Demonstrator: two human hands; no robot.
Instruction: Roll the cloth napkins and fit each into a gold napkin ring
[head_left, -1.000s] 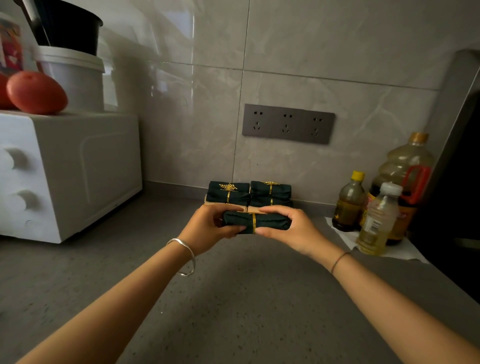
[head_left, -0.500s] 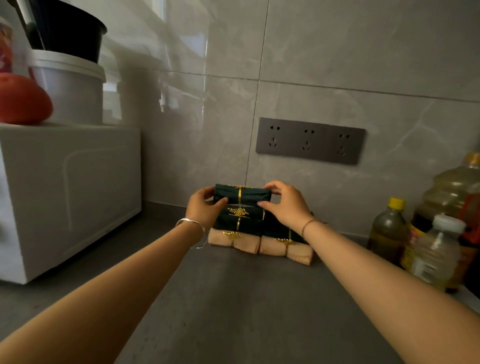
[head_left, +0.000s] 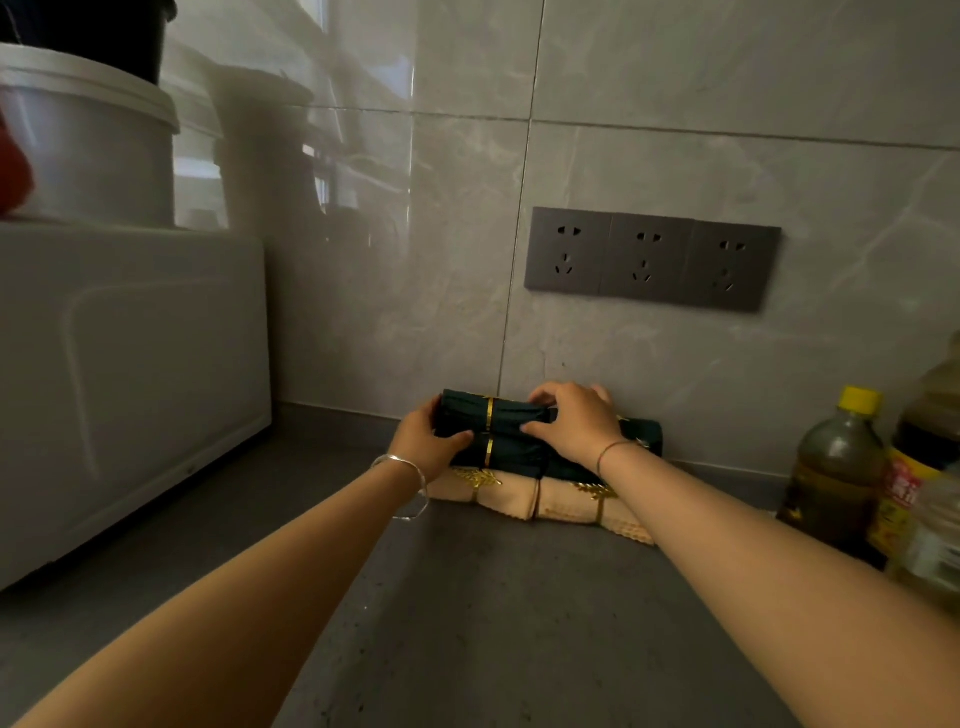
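Against the wall (head_left: 415, 260), left hand (head_left: 423, 441) and right hand (head_left: 571, 426) gripping the top green roll (head_left: 511, 413) — three green rolls (head_left: 644, 434), two beige rolls (head_left: 509, 499).

Dark grey speckled stone countertop (head_left: 493, 623) in view. White boxy appliance (head_left: 130, 389) sits on it at left. Two beige rolled cloth napkins (head_left: 582, 506) lie end to end, touching, near its back edge. A yellow-capped oil bottle (head_left: 836, 478) stands at far right.

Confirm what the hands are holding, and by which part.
The top green rolled napkin, by its ends: left hand grips the left end, right hand the right end, gold ring uncovered between.
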